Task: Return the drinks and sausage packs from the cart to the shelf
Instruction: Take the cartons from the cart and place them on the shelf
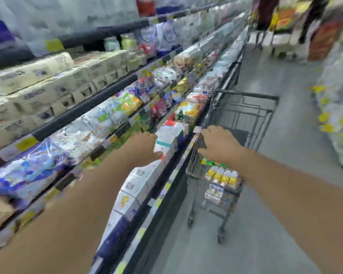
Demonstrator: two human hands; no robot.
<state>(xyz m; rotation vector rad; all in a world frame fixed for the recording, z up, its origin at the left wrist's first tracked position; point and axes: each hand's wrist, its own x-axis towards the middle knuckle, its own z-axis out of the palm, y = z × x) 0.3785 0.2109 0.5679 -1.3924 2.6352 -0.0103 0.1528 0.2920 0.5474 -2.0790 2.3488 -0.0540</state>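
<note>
Left hand [147, 145] grips white drink carton [167, 140] on shelf [172, 171]; right hand [218, 144] curls over cart [244, 119] rim.

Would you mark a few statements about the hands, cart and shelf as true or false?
1. The left hand grips a white carton at the shelf. True.
2. The right hand holds a bottle. False: it rests on the cart rim.
3. The cart is empty. False: a pack of yellow-capped drinks lies in it.
4. The cart stands right of the shelf. True.
</note>
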